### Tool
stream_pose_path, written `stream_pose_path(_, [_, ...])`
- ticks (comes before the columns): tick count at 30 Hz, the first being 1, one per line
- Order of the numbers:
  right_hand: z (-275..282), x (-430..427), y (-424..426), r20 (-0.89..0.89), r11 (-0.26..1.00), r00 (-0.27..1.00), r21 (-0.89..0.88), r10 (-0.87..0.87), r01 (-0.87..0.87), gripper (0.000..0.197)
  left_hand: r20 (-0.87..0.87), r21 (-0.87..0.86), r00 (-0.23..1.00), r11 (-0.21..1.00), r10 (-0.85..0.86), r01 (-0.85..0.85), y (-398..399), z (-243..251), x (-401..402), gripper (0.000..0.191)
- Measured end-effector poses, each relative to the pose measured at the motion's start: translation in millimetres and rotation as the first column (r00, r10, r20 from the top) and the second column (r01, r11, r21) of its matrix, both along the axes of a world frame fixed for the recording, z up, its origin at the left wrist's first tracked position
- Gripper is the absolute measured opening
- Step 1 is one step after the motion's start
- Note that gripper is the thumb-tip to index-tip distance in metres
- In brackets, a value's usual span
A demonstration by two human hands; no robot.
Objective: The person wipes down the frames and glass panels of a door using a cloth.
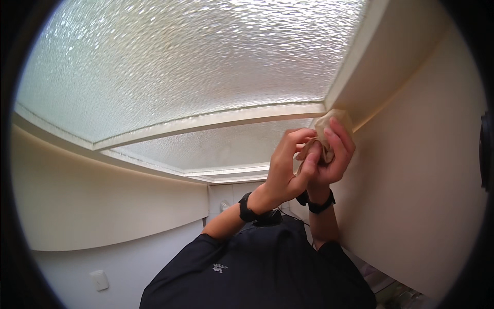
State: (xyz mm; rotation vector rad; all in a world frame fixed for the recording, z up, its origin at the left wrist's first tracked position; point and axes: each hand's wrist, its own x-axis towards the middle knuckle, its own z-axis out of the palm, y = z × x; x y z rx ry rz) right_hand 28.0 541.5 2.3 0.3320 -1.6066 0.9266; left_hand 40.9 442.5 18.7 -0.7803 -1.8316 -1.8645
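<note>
A crumpled beige cloth [335, 116] is bunched up between my two hands, close to the corner of a window frame. My right hand [336, 156] wraps around it from the right, fingers curled over its upper part. From the left, my left hand [287, 164] pinches a fold of the same cloth, thumb against fingers. Part of the cloth is hidden behind the fingers and thumbs. Just behind the hands runs the pale crossbar of the frame [208, 125], with textured glass panes [200, 58] above and below it. Both wrists carry black bands.
A pale wall [417, 166] rises close on my right. At left, a cream panel [108, 216] meets a white wall bearing a switch plate [99, 280]. Dark cable [293, 217] hangs near my waist. Several indistinct items lie low at the right.
</note>
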Motion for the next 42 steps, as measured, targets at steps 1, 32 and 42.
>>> stream_pose_path(1, [3, -6, -4, 0.004, 0.998, 1.0, 0.062, 0.003, -0.003, 0.027, 0.063, 0.002, 0.997, 0.999, -0.053, 0.053, -6, -1, -1, 0.041])
stream_pose_path(32, [51, 15, -408, 0.244, 0.741, 0.89, 0.494, 0.385, -0.456, 0.077, 0.48, 0.607, 0.841, 0.787, -0.249, -0.113, -402, -85, 69, 0.064])
stream_pose_path(42, [54, 8, -445, 0.281, 0.679, 0.815, 0.453, 0.506, -0.578, 0.105, 0.003, 0.07, 0.804, 0.802, 0.594, -0.593, -424, -63, 71, 0.041])
